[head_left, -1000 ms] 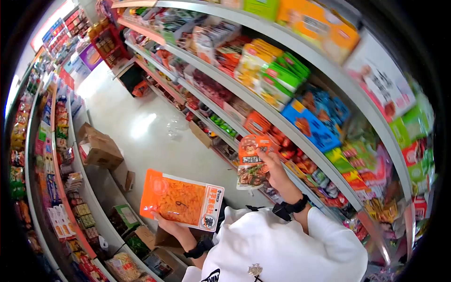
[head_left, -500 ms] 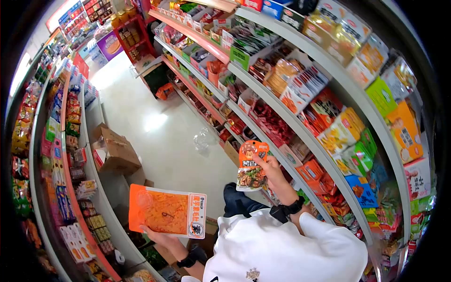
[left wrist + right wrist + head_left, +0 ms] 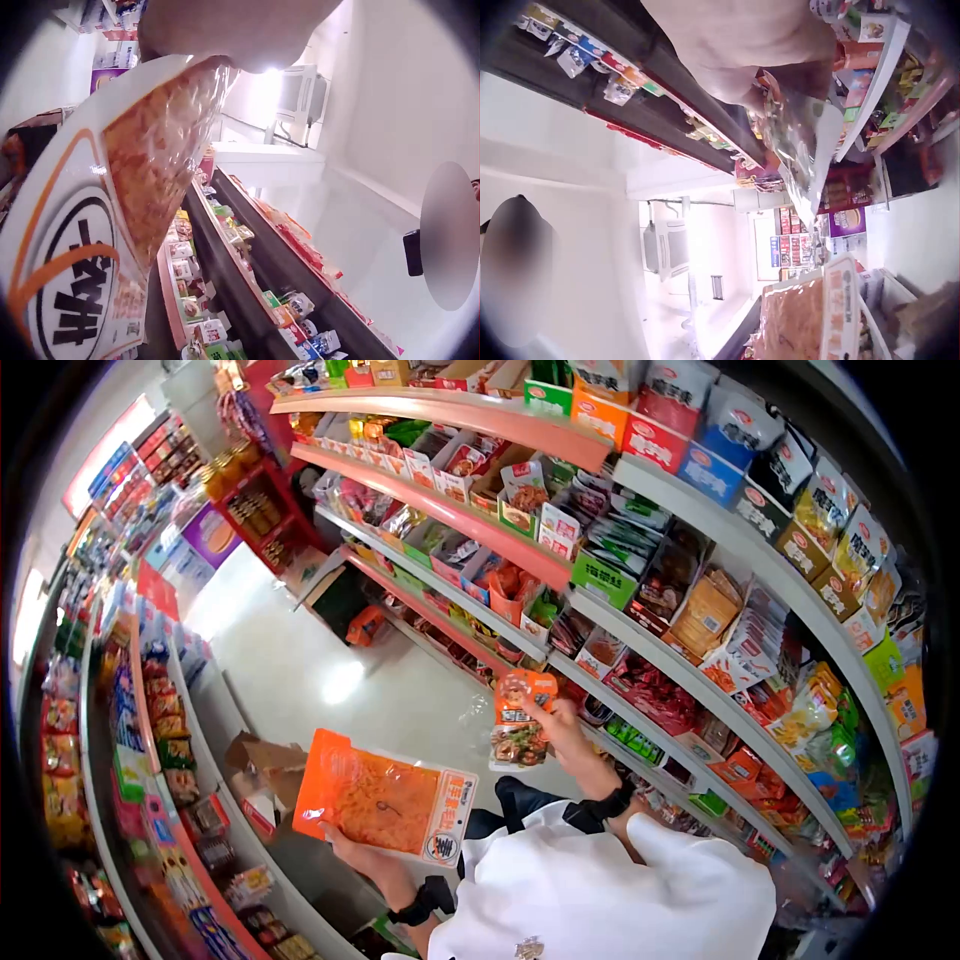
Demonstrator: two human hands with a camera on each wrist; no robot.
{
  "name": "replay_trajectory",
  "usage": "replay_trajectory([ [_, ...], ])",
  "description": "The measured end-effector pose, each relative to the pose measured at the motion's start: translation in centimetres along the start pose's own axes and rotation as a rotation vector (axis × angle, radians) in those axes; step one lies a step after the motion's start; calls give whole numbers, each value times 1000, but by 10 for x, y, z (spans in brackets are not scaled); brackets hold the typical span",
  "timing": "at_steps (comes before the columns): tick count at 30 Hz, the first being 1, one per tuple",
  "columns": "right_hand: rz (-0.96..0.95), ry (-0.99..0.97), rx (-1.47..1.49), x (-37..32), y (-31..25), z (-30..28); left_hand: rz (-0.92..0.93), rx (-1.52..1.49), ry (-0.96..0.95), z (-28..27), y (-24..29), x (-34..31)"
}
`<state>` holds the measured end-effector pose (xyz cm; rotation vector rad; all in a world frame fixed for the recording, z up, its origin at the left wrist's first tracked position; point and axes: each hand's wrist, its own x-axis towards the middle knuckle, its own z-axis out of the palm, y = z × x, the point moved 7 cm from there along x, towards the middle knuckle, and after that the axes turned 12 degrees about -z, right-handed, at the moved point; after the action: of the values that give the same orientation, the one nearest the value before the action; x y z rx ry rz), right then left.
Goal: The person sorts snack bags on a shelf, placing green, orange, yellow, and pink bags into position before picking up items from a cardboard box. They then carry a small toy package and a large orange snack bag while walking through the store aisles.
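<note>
My left hand [image 3: 368, 860] grips a large flat snack packet [image 3: 385, 800] by its lower edge, thumb on the front. The packet is orange with a clear window showing orange shreds and a white printed end strip. In the left wrist view that white end, with a black round emblem [image 3: 75, 277], fills the lower left. My right hand [image 3: 572, 748] pinches a smaller snack pouch [image 3: 520, 735], orange above with a food picture below, thumb across its front. The right wrist view shows this pouch [image 3: 799, 146] edge-on below the hand, and the large packet lower down.
A long stocked shelf [image 3: 560, 560] runs along the right, full of bagged and boxed snacks. Another snack shelf [image 3: 160, 760] lines the left. An opened cardboard box [image 3: 265, 770] stands at its foot. Between them lies the pale shiny floor [image 3: 290, 680], with a red rack [image 3: 270, 510] beyond.
The right shelf's goods have slid down and right in the head view, and the cardboard box appears nearer. Both hands keep hold of their packets, in nearly the same place before the body.
</note>
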<state>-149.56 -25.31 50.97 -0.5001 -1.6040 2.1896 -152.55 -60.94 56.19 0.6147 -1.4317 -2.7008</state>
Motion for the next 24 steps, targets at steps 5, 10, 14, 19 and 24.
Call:
replay_trajectory([
  [5,-7,42,-8,38,9,65,-37,-49,-48,-32,26,83],
  [10,-112,177,30,52,15,123,-43,138,-91,-40,74,167],
  [14,141,533,208,45,52,162,-89,147,-132,-48,113,231],
  [19,113,404,408,43,58,237,-88,148,-223,-46,147,294],
  [24,41,446,526,34,63,256,-239,259,-203,-47,136,341],
])
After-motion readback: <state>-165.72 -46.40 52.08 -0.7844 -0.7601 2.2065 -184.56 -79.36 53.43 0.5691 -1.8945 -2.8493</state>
